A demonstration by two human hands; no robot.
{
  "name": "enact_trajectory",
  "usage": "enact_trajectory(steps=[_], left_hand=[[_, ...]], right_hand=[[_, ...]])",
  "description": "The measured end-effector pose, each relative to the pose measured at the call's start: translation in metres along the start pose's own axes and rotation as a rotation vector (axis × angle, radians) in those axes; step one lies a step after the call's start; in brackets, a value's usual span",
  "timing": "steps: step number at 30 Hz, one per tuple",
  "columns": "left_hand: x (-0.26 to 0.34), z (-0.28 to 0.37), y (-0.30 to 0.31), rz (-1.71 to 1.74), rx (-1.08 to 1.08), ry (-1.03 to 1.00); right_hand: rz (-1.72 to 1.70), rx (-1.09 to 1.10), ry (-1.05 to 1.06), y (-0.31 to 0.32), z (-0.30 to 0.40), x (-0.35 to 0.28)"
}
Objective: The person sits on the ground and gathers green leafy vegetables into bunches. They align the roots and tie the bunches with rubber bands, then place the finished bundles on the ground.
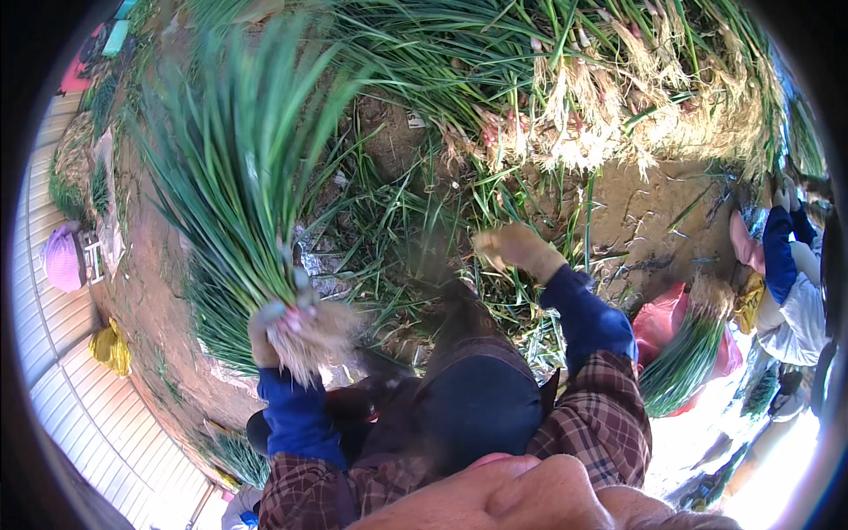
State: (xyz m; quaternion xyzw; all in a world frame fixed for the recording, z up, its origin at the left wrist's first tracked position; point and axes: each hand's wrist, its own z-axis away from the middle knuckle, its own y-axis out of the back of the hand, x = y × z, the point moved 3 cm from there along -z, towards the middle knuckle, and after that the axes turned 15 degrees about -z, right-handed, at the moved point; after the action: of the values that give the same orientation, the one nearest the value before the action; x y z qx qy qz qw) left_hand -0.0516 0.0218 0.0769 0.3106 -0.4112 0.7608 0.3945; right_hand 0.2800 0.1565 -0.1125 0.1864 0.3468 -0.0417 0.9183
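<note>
My left hand (270, 328), in a pale glove, grips a large bunch of green onions (245, 192) just above the roots. Its long green leaves fan out upward and blur at the tips, while the pale roots (311, 341) hang toward my lap. My right hand (520, 250), in a tan glove, is over the litter of loose leaves (411, 232) beyond my knees. Motion blurs its fingers, and I see nothing held in it. A big heap of green onions (424, 59) with reddish-white bulbs and tangled roots lies beyond both hands.
More onion leaves (215, 318) lie beside my left arm. At right, a bundle of green onions (689, 351) rests on something pink (652, 324), near another person's blue sleeve (778, 248). A purple sack (64, 257) and a yellow bag (111, 348) stand by the ribbed wall (73, 331).
</note>
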Motion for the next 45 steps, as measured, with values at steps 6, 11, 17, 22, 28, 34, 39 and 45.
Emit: enact_trajectory(steps=[6,11,17,22,28,34,39,45], left_hand=[[-0.054,-0.092,0.019,0.2,0.123,-0.05],[-0.133,-0.1,0.008,0.306,0.226,0.228],[-0.132,-0.082,-0.027,0.405,0.004,0.125],[-0.127,-0.068,-0.019,0.322,0.063,0.225],[-0.136,-0.061,-0.029,0.249,-0.053,0.384],[-0.133,-0.069,-0.066,0.212,-0.069,0.334],[-0.139,-0.063,-0.059,0.176,-0.052,0.371],[-0.154,-0.06,-0.053,-0.117,0.127,0.336]], right_hand=[[0.346,0.929,-0.22,0.106,-0.102,-0.007],[-0.077,0.764,0.079,0.098,-0.095,0.008],[0.033,0.553,-0.093,0.078,-0.038,-0.007],[-0.749,0.436,0.249,0.043,0.008,-0.032],[-0.261,0.688,0.295,-0.012,0.009,-0.078],[0.189,0.282,0.001,-0.034,-0.01,-0.069],[-1.247,0.35,0.103,-0.017,-0.037,-0.05],[-0.825,0.484,0.018,-0.026,-0.045,-0.087]])
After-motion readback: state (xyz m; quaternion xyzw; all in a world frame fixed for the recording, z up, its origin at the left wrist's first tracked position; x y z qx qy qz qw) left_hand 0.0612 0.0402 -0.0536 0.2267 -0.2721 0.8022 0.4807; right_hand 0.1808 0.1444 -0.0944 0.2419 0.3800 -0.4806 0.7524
